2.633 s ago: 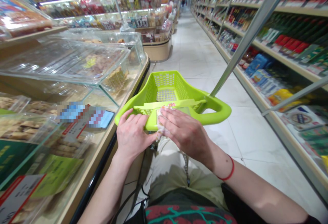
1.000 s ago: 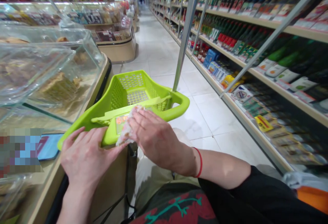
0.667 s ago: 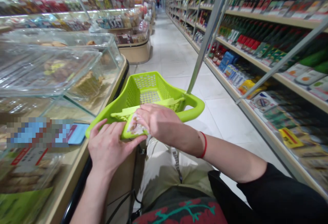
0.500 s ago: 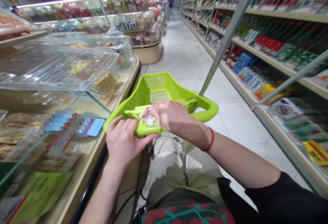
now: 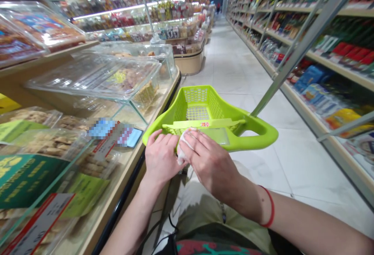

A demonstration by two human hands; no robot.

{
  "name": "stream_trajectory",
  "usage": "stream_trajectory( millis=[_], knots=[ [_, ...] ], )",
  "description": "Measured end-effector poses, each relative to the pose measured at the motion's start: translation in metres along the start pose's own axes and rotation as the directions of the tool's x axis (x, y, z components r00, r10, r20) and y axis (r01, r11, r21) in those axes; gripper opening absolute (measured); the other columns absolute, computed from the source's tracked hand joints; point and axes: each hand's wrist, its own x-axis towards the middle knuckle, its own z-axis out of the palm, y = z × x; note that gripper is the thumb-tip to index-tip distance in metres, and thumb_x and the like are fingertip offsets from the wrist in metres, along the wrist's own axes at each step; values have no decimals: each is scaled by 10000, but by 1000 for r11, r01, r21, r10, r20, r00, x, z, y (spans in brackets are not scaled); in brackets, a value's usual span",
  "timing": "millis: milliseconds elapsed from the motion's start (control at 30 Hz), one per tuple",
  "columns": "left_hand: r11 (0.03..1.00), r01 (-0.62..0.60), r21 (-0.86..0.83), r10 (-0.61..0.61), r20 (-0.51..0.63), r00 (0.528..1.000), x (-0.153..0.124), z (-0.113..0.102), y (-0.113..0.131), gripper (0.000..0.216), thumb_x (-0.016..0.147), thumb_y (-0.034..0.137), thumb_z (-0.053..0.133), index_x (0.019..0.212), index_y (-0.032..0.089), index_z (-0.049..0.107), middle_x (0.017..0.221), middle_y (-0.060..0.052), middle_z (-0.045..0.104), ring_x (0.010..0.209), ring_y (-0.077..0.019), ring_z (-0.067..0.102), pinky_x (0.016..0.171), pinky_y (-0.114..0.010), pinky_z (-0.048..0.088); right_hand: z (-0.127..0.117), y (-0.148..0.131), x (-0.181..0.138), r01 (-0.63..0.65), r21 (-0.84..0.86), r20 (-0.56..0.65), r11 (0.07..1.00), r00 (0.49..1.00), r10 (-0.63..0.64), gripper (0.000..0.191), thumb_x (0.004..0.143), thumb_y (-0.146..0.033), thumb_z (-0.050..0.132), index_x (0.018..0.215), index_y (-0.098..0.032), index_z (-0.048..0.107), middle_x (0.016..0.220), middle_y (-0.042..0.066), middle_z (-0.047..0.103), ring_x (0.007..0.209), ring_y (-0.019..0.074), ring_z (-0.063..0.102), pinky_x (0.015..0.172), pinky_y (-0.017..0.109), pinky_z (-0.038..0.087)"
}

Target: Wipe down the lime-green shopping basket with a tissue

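A lime-green shopping cart (image 5: 254, 142) with a perforated basket stands right in front of me. My left hand (image 5: 160, 153) is wrapped round the left part of its handle rim. Beside it, my right hand (image 5: 209, 157) presses a crumpled whitish cloth or tissue (image 5: 184, 152) against the handle, just right of the left hand's fingers. Part of the cloth is hidden under the right fingers. A red string bracelet (image 5: 271, 207) circles the right wrist. On the handle, a clear flat panel (image 5: 219, 136) shows to the right of the cloth.
Glass-lidded bins (image 5: 99, 76) of packaged snacks line the left, with a phone (image 5: 131, 136) lying on the ledge. A slanted metal post (image 5: 271, 87) rises at the cart's right. Stocked shelves (image 5: 336, 64) run along the right side of the tiled aisle (image 5: 230, 56).
My right hand and the cloth have moved left and nearer to me on the handle, uncovering the clear panel. The view has shifted left, so the cart appears farther right.
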Motion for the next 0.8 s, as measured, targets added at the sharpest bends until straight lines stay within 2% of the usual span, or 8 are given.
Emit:
stream_trajectory(
  millis=[100, 167, 233, 333, 467, 567, 800],
  knots=[
    [1000, 10, -16, -10, -16, 1000, 1, 0, 2, 124, 765, 354, 585, 744, 232, 573, 663, -1, 618, 682, -199, 593, 969, -423, 459, 4, 6, 13, -28, 33, 16, 999, 1000, 28, 357, 985, -129, 422, 1229, -46, 668, 1302, 200, 667, 1270, 269, 583, 1121, 431, 456],
    [1000, 21, -12, -22, -47, 999, 2, 1, 3, 115, 777, 338, 582, 732, 233, 569, 647, 2, 622, 671, -195, 599, 956, -417, 466, 7, 10, 26, -103, 38, 74, 994, 992, 100, 297, 987, -160, 450, 1132, -99, 703, 1206, 163, 709, 1157, 247, 635, 1057, 407, 490],
    [1000, 22, -6, -22, -80, 997, 2, 2, 4, 135, 782, 360, 602, 773, 226, 595, 670, -5, 652, 676, -198, 612, 949, -414, 474, 10, 14, 40, -205, 20, 157, 979, 967, 199, 244, 991, -202, 478, 977, -156, 717, 1028, 110, 737, 969, 212, 668, 916, 352, 526],
    [1000, 6, 4, -5, -101, 995, 1, 3, 4, 255, 774, 439, 658, 869, 204, 637, 738, -30, 701, 708, -211, 635, 942, -413, 480, 11, 19, 51, -274, 9, 226, 962, 937, 265, 298, 1014, -264, 461, 838, -189, 690, 829, 61, 705, 759, 171, 636, 715, 289, 481],
    [1000, 17, 13, -16, -66, 998, 0, 2, 3, 370, 757, 564, 703, 831, 209, 634, 717, -33, 695, 719, -225, 640, 914, -415, 482, 1, 30, 46, -261, 2, 252, 965, 934, 253, 348, 1047, -319, 402, 969, -176, 709, 894, 82, 723, 793, 180, 650, 682, 286, 442],
    [999, 37, -5, -37, -30, 999, 0, 2, 2, 434, 749, 641, 696, 765, 218, 600, 708, -28, 689, 731, -228, 645, 925, -423, 471, -12, 43, 36, -314, -59, 282, 947, 905, 318, 336, 1042, -305, 420, 981, -172, 722, 914, 88, 738, 836, 198, 674, 690, 294, 451],
    [999, 48, -19, -48, -24, 999, -1, 4, 0, 517, 747, 725, 661, 842, 218, 630, 746, -40, 705, 768, -241, 655, 935, -437, 460, -33, 68, 9, -428, -243, 156, 870, 868, 471, 339, 1008, -299, 446, 878, -194, 741, 855, 78, 750, 725, 201, 673, 602, 318, 463]
  ],
)
